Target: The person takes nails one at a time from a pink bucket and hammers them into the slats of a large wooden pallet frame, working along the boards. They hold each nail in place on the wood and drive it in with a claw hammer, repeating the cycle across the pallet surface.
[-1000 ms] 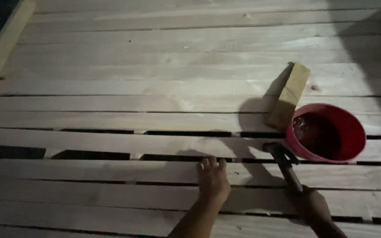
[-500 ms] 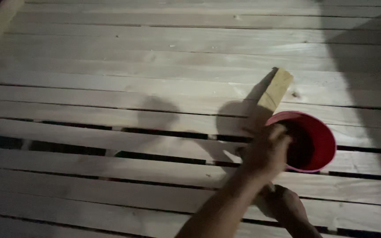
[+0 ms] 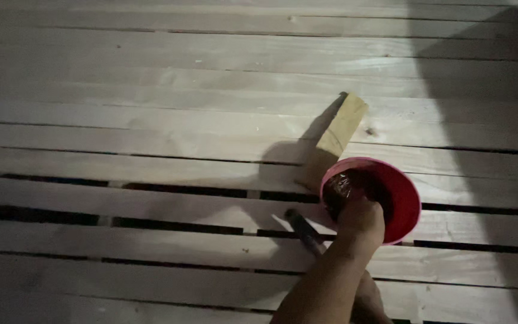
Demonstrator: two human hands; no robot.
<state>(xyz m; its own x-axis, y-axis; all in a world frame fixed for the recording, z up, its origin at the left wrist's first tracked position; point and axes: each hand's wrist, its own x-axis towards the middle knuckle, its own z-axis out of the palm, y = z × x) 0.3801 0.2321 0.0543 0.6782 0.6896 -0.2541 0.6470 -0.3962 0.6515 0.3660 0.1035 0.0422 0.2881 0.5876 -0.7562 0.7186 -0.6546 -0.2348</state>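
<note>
A: Item, lower right of frame?
B: Red bowl on planks; left hand dips inside, grasp unclear. Right hand, lower edge, grips hammer. Wood block adjoining above.

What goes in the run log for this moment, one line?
left hand: fingers dipped in red bowl | right hand: hidden behind left forearm | hammer: head on wooden slats | wood block: beside bowl
</note>
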